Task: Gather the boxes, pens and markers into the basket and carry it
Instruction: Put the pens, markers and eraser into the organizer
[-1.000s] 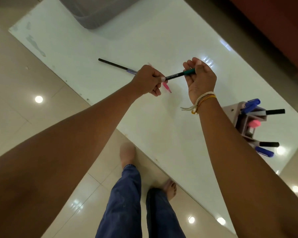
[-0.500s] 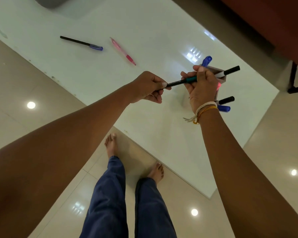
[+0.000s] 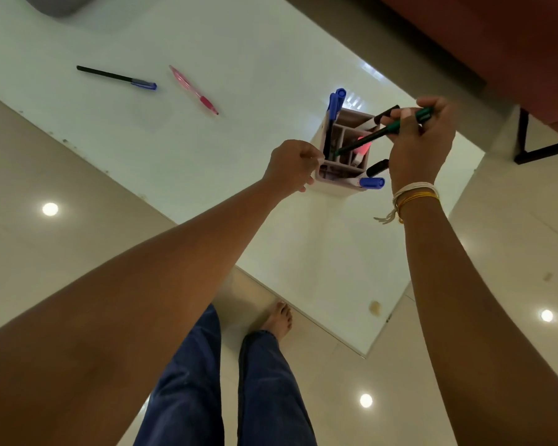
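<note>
Head view, looking down at a glossy white table (image 3: 207, 149) above a pale tiled floor. A small pinkish pen holder (image 3: 342, 175) with several compartments stands on the table toward the right. The left hand (image 3: 292, 164) is closed on the holder's near-left rim, thumb and fingers pinched against the wall. The right hand (image 3: 421, 146) is raised just right of the holder and is closed around a green pen (image 3: 384, 132), gripped near its upper end; the pen is tilted, its lower tip reaching down over the middle compartments, though whether the tip has entered a compartment cannot be told from this angle. String bracelets, white and yellow, are worn on the right wrist.

Inside the holder, two blue-capped markers (image 3: 335, 103) stand at the far-left corner, a pink highlighter (image 3: 361, 149) sits in a middle slot, and a black-capped marker (image 3: 382, 115) leans out at the far right, partly hidden by the fingers. Another black-capped marker (image 3: 377, 167) and a blue cap (image 3: 372, 182) stick out at the near right.

Well apart, on the far left of the table, a black pen with a blue cap (image 3: 116, 77) lies flat, and a pink pen (image 3: 194, 90) lies just right of it. A grey basket (image 3: 57, 8) is partly seen at the far-left edge of the picture.
</note>
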### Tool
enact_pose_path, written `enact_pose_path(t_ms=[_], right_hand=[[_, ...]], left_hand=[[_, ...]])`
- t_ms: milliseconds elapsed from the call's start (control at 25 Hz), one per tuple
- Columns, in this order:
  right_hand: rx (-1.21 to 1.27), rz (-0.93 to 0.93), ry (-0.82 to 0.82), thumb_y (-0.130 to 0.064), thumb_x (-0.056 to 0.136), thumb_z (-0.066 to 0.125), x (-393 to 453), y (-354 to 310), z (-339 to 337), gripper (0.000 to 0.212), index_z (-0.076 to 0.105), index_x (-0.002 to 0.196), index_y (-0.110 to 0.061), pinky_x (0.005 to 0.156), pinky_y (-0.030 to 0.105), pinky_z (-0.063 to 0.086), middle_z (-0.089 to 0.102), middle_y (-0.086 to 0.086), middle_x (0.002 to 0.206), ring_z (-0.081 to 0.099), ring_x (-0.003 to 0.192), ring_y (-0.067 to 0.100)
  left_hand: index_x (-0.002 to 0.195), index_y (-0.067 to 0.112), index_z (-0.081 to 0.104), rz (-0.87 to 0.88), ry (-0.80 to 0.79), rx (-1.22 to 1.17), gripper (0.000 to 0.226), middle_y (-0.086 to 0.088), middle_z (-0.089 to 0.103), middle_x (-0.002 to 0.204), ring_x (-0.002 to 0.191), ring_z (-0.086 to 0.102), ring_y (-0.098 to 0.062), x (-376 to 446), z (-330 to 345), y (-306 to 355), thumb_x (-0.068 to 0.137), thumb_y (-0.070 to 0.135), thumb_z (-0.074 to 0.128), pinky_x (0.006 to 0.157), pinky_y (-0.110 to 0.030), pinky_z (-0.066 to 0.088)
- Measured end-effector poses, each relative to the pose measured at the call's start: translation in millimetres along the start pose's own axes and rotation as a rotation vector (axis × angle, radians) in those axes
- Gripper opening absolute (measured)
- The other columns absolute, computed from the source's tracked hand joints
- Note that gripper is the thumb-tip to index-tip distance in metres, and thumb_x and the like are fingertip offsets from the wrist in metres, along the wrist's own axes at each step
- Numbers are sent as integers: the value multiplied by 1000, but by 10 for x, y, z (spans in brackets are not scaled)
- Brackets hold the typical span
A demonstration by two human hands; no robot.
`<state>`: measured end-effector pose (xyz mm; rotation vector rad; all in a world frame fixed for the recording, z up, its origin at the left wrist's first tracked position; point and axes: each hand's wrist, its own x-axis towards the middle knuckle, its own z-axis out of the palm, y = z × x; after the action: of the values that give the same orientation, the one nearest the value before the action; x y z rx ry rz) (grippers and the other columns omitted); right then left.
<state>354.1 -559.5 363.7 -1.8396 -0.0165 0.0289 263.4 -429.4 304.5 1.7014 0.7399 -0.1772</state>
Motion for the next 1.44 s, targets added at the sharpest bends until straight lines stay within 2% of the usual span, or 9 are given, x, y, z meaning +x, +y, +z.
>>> enact_pose_path(t_ms=[240,360,560,760,960,1120,1240,1320,1440], right_hand=[[-151,-153,-100,-9,92,58,-12,65,180,19,45,105,-14,70,7,52,68,7,91,68,75,5],[-223,-171,-210,-8,92,59,-31,131,273,17,48,102,-16,73,5,51,68,1,91,67,78,3],[-361,-128,-353,-12,93,58,-47,266,299,13,68,100,-6,83,13,52,72,5,105,68,93,16],[-333,-94,-215,-18,98,49,-46,207,362,27,72,97,-4,82,17,54,73,6,90,64,79,10],[-307,-357,-78,-16,95,51,-326,-31,880,25,69,84,-3,74,30,54,70,6,82,62,73,14],[-261,-235,-268,-18,94,52,-559,-122,1608,24,68,81,-6,73,31,56,72,6,79,68,75,22],[-347,-111,-447,-16,94,53,-659,-35,2168,22,69,86,-3,77,40,56,72,11,82,67,78,26],[-486,-67,-532,-15,93,54,-664,32,2495,17,66,102,-7,85,38,56,69,9,99,65,92,24],[-797,25,-598,-23,92,57,-611,180,2888,37,50,126,-9,97,38,49,52,13,126,52,119,28]], left_hand=[[99,11,69,125,52,108,14,-8,69,97,76,68,-22,-42,74,-128,87,9,62,57,-25,52],[97,14,70,158,68,139,13,-5,70,93,76,66,-17,-50,65,-149,86,13,63,59,-28,52],[98,17,70,152,16,86,14,-3,70,89,68,66,-16,-25,20,-177,87,14,63,44,-10,43],[97,13,72,105,15,67,20,-10,72,89,69,68,-21,36,-198,-248,93,11,52,43,-5,41],[96,9,72,-19,70,44,23,-7,70,84,60,63,-11,71,-754,-399,94,13,49,39,-6,38],[96,14,70,-91,113,96,23,-5,71,87,65,66,-16,166,-1332,-583,97,19,47,43,-9,45],[99,15,69,-162,156,110,23,-4,72,88,67,67,-16,274,-1784,-772,98,21,47,57,-26,54],[98,14,69,-210,183,89,23,-5,72,88,67,67,-17,325,-2056,-912,97,20,47,56,-26,53],[96,10,70,-215,262,86,22,-5,71,90,70,65,-14,405,-2421,-1099,93,12,48,51,-17,48]])
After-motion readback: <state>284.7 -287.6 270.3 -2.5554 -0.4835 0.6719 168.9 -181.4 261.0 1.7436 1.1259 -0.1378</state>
